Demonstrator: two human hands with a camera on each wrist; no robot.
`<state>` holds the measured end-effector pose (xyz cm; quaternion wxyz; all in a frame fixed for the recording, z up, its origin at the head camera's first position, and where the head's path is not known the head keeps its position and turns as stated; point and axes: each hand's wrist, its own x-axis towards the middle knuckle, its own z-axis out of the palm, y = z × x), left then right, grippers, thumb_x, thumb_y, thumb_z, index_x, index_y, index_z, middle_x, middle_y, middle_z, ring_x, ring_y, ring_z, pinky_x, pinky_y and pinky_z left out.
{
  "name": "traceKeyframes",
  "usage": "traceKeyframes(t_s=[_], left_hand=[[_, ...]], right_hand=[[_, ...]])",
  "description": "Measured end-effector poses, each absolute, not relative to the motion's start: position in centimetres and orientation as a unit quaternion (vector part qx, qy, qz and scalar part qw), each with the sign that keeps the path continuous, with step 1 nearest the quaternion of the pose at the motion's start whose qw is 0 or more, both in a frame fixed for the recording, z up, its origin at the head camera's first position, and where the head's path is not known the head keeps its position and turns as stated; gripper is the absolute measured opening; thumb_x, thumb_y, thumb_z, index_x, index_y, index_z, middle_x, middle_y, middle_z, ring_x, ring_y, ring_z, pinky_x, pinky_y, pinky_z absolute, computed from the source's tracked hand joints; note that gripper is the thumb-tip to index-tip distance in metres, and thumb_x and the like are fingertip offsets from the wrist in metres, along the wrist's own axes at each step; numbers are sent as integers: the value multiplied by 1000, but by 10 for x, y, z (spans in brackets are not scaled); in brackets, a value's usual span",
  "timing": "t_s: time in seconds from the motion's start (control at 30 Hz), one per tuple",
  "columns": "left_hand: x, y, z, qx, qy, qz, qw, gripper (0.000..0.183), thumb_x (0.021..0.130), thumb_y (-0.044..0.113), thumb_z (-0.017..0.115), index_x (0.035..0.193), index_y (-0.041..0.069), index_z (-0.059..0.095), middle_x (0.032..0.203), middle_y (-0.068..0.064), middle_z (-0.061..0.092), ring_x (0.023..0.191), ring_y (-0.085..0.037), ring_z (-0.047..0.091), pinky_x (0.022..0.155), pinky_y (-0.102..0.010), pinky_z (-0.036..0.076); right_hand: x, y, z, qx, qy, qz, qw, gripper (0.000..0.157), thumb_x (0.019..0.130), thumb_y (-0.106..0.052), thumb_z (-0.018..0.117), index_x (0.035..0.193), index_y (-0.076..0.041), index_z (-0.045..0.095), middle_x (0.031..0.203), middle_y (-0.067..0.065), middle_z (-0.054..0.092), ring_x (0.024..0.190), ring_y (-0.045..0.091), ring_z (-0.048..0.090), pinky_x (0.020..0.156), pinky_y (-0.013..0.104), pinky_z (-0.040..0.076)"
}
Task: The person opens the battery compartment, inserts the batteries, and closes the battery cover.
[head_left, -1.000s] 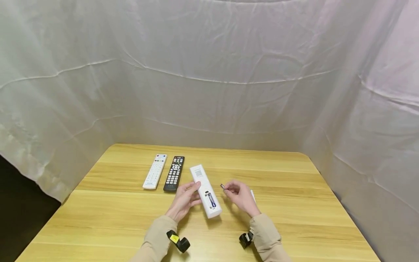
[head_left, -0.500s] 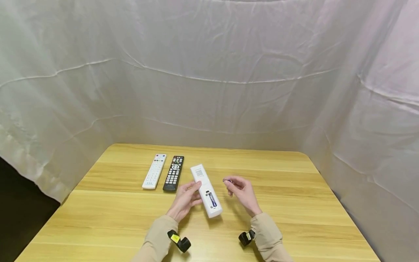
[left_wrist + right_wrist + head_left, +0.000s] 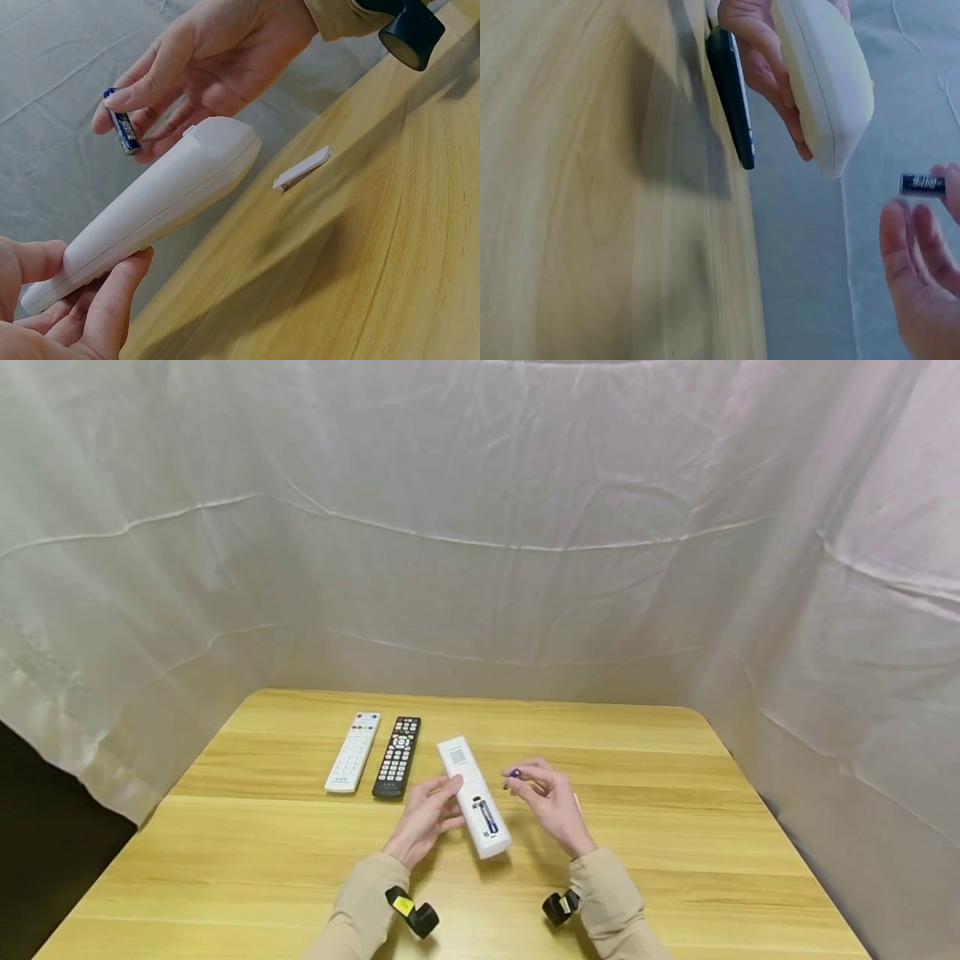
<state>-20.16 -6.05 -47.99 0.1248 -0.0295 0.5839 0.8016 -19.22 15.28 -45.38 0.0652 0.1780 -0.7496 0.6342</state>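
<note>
A white remote control [image 3: 472, 802] is held up off the table by my left hand [image 3: 426, 818], thumb on top and fingers beneath. Its back faces up, and the uncovered battery compartment shows one blue battery [image 3: 490, 817] in the right slot beside a bare left slot. To the right of the remote, my right hand [image 3: 551, 802] pinches a small blue battery [image 3: 122, 124] between thumb and fingertip. This battery is apart from the remote. In the left wrist view, a white battery cover [image 3: 303, 167] lies on the table below the right hand.
A white remote [image 3: 353, 752] and a black remote [image 3: 397, 757] lie button side up on the wooden table [image 3: 247, 860], left of my hands. A grey curtain [image 3: 480, 560] hangs behind the table and along its sides.
My right hand has turned the battery between its fingertips, so it now stands more upright, and has shifted slightly. The left hand and the white remote have barely moved.
</note>
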Motion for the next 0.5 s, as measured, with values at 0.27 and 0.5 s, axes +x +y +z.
traceKeyframes(t_s=[0.27, 0.5], left_hand=[[-200, -59, -479, -28, 586, 800, 128, 46, 102, 21, 59, 135, -9, 49, 99, -4, 73, 82, -12, 71, 74, -26, 65], [-199, -58, -477, -26, 588, 798, 130, 48, 102, 23, 59, 137, -9, 48, 103, -7, 73, 84, -12, 71, 75, -27, 65]], right_hand=[[-190, 148, -456, 193, -751, 620, 115, 30, 93, 1, 66, 121, 10, 64, 98, 31, 69, 82, 3, 68, 82, 22, 64], [-187, 140, -456, 177, -759, 610, 146, 25, 86, 0, 75, 108, 3, 64, 97, 25, 74, 84, 8, 73, 81, 21, 64]])
